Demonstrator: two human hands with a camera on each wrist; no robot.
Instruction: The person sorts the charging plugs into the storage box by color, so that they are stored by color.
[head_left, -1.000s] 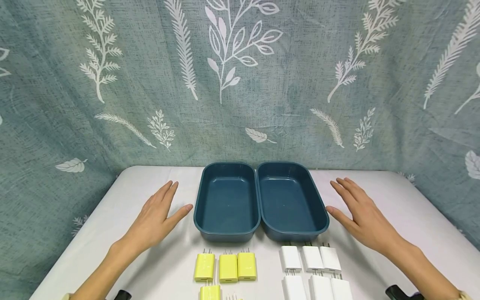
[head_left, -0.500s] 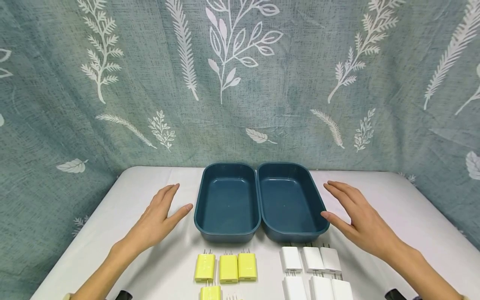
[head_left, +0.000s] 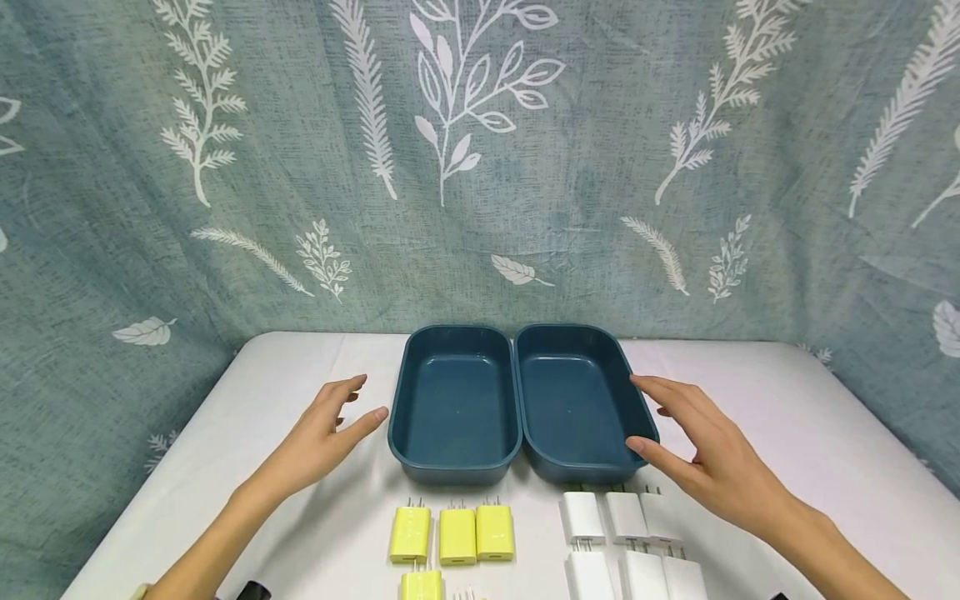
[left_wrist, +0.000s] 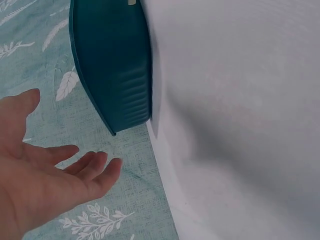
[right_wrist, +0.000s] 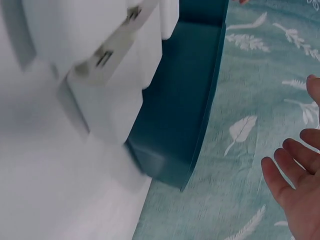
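Note:
My left hand (head_left: 318,442) hovers just left of the left blue bin (head_left: 455,412), its fingers slightly bent and holding nothing. In the left wrist view the left hand (left_wrist: 50,185) is apart from the bin's wall (left_wrist: 112,65). Over the right edge of the right blue bin (head_left: 577,408) my right hand (head_left: 712,458) is held with thumb and fingers spread and nothing between them. Several yellow plug-in chargers (head_left: 457,537) lie in front of the left bin, prongs pointing away from me. Several white plug-in chargers (head_left: 583,518) lie before the right bin, partly beneath my right hand.
Both bins stand side by side, nearly touching, on a white-covered table (head_left: 337,542). A green-blue curtain (head_left: 585,167) with white leaf prints hangs behind and at both sides. The lower frame edge cuts off the nearest chargers.
My right hand has moved left and slightly nearer to me, over the right bin's edge. The fingers of both hands have bent a little more. The bins and chargers stay put.

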